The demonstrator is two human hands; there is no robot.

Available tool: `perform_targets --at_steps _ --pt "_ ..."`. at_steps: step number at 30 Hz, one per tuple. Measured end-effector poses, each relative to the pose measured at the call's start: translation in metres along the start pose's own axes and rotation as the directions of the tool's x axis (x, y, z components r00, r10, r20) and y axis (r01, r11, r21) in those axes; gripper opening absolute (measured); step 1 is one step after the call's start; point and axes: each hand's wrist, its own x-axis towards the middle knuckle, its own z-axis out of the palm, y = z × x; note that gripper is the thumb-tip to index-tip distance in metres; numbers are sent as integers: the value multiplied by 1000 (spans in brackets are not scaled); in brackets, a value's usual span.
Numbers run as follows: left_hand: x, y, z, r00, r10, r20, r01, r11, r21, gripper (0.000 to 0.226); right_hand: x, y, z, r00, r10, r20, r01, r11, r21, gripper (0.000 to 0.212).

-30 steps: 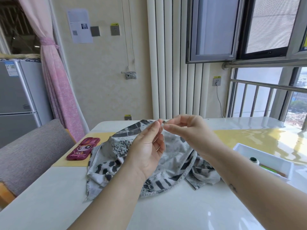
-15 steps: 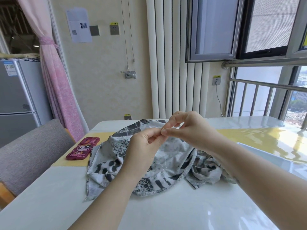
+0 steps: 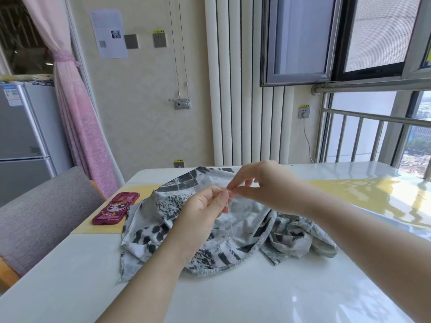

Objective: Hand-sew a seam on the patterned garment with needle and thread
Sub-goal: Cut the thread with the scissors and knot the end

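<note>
garment [image 3: 247, 220]: soft printed cloth | table [image 3: 256, 294]: glossy, smooth | chair [image 3: 42, 213]: coarse woven fabric

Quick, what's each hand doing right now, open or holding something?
Left hand: closed, pinching the thread.
Right hand: closed, pinching the same thread; needle too small to see.

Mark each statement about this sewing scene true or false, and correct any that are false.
1. The left hand and right hand meet above the patterned garment. True.
2. The garment lies neatly folded on the floor. False: it lies crumpled on the white table.
3. A pink phone lies on the table, left of the garment. True.
4. The right hand holds scissors. False: both hands pinch only the fine thread; any needle is too small to see.
5. The thread hangs from the fingertips down towards the garment. True.
</note>
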Motion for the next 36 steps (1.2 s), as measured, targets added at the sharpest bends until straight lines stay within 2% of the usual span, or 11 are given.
perform_targets --at_steps 6,11,16,21,26,30,33,36 --pt "3 -5 -7 999 -6 39 3 996 90 30 1 -6 -4 991 -133 35 137 960 -246 16" --pt "5 -7 -10 998 -18 58 9 989 145 21 0 -10 -4 971 -216 100 238 854 -463 21" --pt "8 -8 -10 998 -16 56 3 971 237 16 -3 -11 -1 948 -300 111 310 779 -545 19" --pt "7 -9 -8 997 -36 75 14 963 270 38 -2 -2 12 915 -392 95 359 685 -634 8" --pt "5 -13 -9 994 -78 72 52 950 307 18 -5 8 20 889 -450 82 404 689 -601 5" --pt "7 -14 -11 984 -122 130 78 951 298 18 -6 14 23 896 -438 79 404 725 -558 8" --pt "7 -13 -11 971 -157 179 110 963 247 18 -7 17 23 913 -404 62 372 760 -532 13" --pt "6 -12 -10 956 -194 220 176 979 101 16 -9 19 24 948 -317 17 295 862 -413 11"
